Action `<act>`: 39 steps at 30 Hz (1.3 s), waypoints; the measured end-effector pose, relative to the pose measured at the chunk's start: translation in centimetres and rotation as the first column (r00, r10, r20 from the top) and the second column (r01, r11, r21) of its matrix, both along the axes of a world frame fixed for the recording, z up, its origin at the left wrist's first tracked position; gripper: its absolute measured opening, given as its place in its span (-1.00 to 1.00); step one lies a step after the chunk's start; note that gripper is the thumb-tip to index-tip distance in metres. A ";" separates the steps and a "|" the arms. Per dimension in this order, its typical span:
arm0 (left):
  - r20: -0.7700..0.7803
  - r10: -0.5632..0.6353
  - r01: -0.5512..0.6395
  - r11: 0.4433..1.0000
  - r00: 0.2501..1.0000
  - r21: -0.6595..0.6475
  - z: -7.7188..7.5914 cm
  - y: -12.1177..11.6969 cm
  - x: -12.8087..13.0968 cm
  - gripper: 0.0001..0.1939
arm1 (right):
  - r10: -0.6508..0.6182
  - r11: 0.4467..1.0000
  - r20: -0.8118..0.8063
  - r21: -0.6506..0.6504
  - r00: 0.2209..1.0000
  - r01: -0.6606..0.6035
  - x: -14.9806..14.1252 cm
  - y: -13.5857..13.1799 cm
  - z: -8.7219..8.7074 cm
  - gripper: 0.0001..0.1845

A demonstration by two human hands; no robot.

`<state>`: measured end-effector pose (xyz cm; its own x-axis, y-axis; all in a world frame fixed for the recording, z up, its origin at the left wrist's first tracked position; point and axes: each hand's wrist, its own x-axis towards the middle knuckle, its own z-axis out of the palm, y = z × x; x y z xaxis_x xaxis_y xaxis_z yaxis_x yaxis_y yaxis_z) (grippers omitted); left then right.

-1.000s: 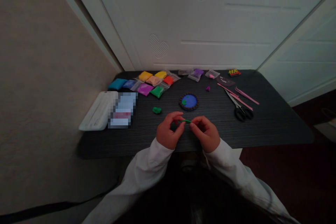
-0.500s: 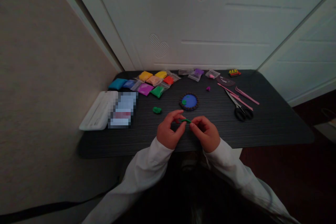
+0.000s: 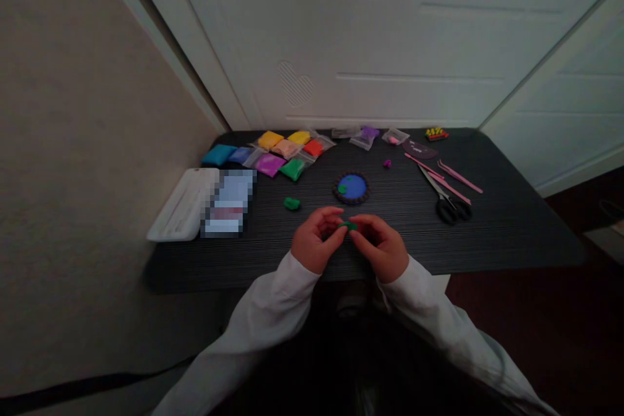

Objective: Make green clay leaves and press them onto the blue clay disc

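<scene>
My left hand [image 3: 318,240] and my right hand [image 3: 381,246] meet above the table's near part, both closed on one small piece of green clay [image 3: 348,225] between thumbs and fingertips. Fingers partly hide the piece. Just beyond them lies a round blue clay disc [image 3: 355,187] with a bumpy dark brown rim and small green patches on its left side. A loose green clay lump [image 3: 292,203] rests to the left of the disc.
Clay packets [image 3: 270,164] in several colours lie at the back left, near a white tray [image 3: 184,208] and a blurred-out sheet or screen [image 3: 229,205]. Black-handled scissors [image 3: 452,208], pink tweezers [image 3: 461,177] and a small magenta lump [image 3: 387,163] are on the right. A white panel [image 3: 390,101] stands behind.
The green clay, a thin strip stretched between my hands before, now looks shorter and bunched. My fingertips have come closer together. The things on the table have stayed in place.
</scene>
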<state>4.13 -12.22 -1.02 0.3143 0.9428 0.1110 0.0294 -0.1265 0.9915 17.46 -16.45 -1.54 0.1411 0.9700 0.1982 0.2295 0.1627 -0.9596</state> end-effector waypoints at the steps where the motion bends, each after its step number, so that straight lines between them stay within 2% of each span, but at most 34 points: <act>1: 0.034 -0.021 0.022 0.999 0.999 -0.042 0.0 0.0 0.0 -0.69 | 0.004 1.000 0.016 -0.014 1.000 -0.004 0.1 0.0 0.0 -0.78; 5: 0.206 -0.068 0.101 0.982 0.976 -0.157 0.3 0.0 -0.4 -0.71 | 0.040 0.997 -0.007 -0.062 0.999 -0.041 0.9 0.2 0.9 -0.77; 8: 0.254 -0.128 0.159 0.981 0.959 -0.108 1.5 0.3 -0.7 -0.72 | 0.105 0.991 -0.015 -0.081 0.994 -0.105 2.0 0.8 2.8 -0.76; 11: 0.133 -0.182 0.174 0.983 0.974 0.065 3.6 1.3 -0.9 -0.66 | 0.181 0.980 -0.083 -0.073 0.980 -0.187 3.0 1.8 5.2 -0.76; 14: -0.066 -0.181 0.192 0.931 0.981 0.310 5.4 3.0 -0.7 -0.66 | 0.247 0.964 -0.127 -0.065 0.961 -0.257 3.6 3.1 7.0 -0.77; 17: -0.207 -0.163 0.242 0.856 0.965 0.457 6.2 4.7 -0.6 -0.72 | 0.289 0.950 -0.113 -0.091 0.951 -0.299 4.0 4.6 7.7 -0.77; 20: -0.268 -0.148 0.269 0.823 0.952 0.501 6.3 6.1 -0.5 -0.74 | 0.305 0.939 -0.088 -0.140 0.948 -0.315 4.2 5.7 7.6 -0.78; 23: -0.285 -0.166 0.290 0.827 0.944 0.482 6.1 7.0 -0.3 -0.75 | 0.332 0.923 -0.108 -0.167 0.937 -0.347 4.6 6.4 7.1 -0.77; 27: -0.237 -0.193 0.276 0.874 0.952 0.399 5.4 7.4 -0.1 -0.76 | 0.362 0.910 -0.157 -0.154 0.919 -0.385 5.0 6.5 6.1 -0.69; 31: -0.196 -0.262 0.310 0.908 0.945 0.281 4.6 7.0 0.0 -0.71 | 0.373 0.910 -0.047 -0.174 0.927 -0.375 5.3 6.4 5.5 -0.77; 35: -0.184 -0.242 0.277 0.940 0.953 0.196 4.4 6.6 0.0 -0.64 | 0.396 0.907 0.023 -0.162 0.918 -0.388 5.5 6.5 5.6 -0.75; 39: -0.106 -0.325 0.337 0.933 0.940 0.128 4.4 6.7 0.0 -0.65 | 0.418 0.902 0.043 -0.141 0.908 -0.409 5.6 6.8 6.0 -0.73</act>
<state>4.16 -5.53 3.43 0.6192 0.7601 0.1972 0.0413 -0.2824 0.9584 23.02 -9.70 4.44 -0.2875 0.9556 0.0653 0.2352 0.1365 -0.9623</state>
